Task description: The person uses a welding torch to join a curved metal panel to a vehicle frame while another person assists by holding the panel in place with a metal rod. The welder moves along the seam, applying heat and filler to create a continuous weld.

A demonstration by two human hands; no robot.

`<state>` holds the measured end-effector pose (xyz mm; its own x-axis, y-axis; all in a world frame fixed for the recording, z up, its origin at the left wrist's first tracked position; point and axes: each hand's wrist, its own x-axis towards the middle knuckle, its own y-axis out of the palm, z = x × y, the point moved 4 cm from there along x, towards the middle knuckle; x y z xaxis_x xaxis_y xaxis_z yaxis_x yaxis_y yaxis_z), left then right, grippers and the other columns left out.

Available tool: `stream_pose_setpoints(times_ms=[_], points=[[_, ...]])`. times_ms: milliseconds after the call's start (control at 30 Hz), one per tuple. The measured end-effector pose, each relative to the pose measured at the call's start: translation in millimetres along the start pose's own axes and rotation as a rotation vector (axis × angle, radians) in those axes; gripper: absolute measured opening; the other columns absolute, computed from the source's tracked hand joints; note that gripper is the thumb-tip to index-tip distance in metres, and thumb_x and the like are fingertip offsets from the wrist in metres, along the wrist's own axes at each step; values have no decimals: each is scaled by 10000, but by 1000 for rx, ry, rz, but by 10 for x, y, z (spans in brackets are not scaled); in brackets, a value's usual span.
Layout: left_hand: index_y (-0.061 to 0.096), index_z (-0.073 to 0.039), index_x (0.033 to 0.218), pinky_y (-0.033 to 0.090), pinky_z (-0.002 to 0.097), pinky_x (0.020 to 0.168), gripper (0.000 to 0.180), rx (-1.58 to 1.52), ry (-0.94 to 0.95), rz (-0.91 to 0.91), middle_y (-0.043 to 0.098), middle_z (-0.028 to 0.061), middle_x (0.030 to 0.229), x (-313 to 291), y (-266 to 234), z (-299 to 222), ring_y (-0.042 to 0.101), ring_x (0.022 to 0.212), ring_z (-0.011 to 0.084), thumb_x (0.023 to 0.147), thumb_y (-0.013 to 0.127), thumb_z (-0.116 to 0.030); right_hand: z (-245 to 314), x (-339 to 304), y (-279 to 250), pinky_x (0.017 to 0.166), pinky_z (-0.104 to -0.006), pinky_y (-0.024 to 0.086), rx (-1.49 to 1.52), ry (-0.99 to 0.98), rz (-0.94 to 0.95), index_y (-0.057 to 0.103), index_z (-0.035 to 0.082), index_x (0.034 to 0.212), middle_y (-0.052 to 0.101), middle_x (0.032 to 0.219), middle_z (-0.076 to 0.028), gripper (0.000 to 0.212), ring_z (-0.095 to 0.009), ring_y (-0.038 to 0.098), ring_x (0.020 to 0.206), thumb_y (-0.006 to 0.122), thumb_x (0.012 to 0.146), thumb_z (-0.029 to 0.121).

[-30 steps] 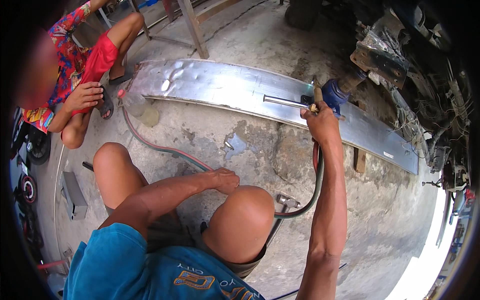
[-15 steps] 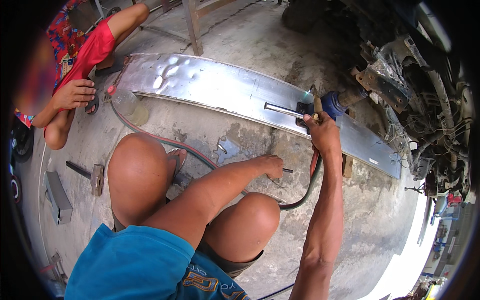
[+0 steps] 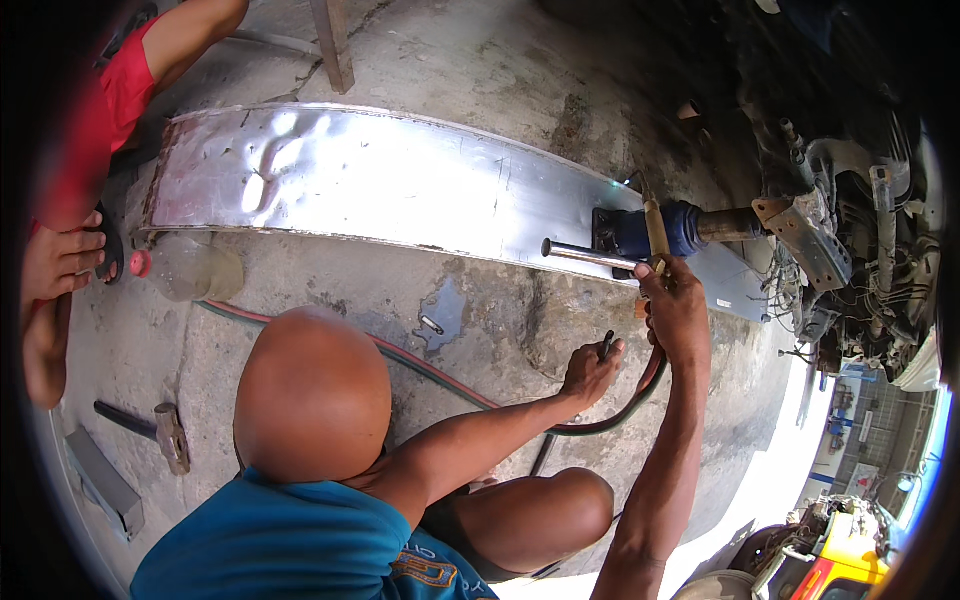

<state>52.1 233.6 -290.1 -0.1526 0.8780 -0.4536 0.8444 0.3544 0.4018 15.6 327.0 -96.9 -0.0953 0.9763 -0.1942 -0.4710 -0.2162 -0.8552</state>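
My right hand [image 3: 675, 310] is closed on the brass handle of a gas torch [image 3: 656, 230], whose red and green hoses [image 3: 440, 376] trail below it. The torch's tip is over a blue bottle jack [image 3: 640, 232] lying on its side on a long silver metal panel [image 3: 400, 180]. A shiny bar [image 3: 580, 254] sticks out beside the jack, near my right fingers. Lower and to the left, my left hand [image 3: 590, 376] is closed round a dark rod [image 3: 606, 346]. Under that wrist a dark length shows; I cannot tell whether it is the same rod.
A sledgehammer [image 3: 172, 438] and a grey metal channel [image 3: 105, 485] lie at lower left. Near the panel's left end stands a plastic bottle [image 3: 190, 268] with a red cap. Another person's hand [image 3: 68, 262] is at the left edge. Vehicle parts [image 3: 810, 240] crowd the right.
My left hand has moved right, closer to my right hand, with the dark rod turned more upright. The view has shifted. My right hand still grips the torch at the jack.
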Motion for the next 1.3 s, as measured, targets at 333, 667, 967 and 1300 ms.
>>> stream_pose_setpoints(times_ms=[333,667,967,1300], points=[[672,-53,795,464,333,595,498,-599,-232,209,655,48,724,184,185,-258,573,613,148,1064,602,-466,157,19,142,459,-244,398,-84,110,-32,679,64,1224,594,734,17,353,-58,507,542,737,1007,335],[726,-61,979,493,309,660,448,-765,-383,525,700,34,824,432,315,-321,623,674,139,1056,609,-486,434,70,178,573,-269,479,-92,220,-47,671,27,1261,664,833,-32,351,-81,584,703,705,1035,293],[688,-87,1092,500,317,718,226,-980,-521,787,619,-2,869,594,292,-248,576,741,132,1079,596,-293,344,200,215,576,-319,468,-9,239,-33,645,10,1255,638,797,-83,368,-134,572,642,713,1013,279],[557,-183,797,339,286,608,353,-869,-399,1096,377,-70,670,567,158,-414,346,589,79,959,774,-408,372,227,182,648,-333,493,-69,243,-20,642,24,1234,658,809,-103,381,-144,600,699,723,996,311]])
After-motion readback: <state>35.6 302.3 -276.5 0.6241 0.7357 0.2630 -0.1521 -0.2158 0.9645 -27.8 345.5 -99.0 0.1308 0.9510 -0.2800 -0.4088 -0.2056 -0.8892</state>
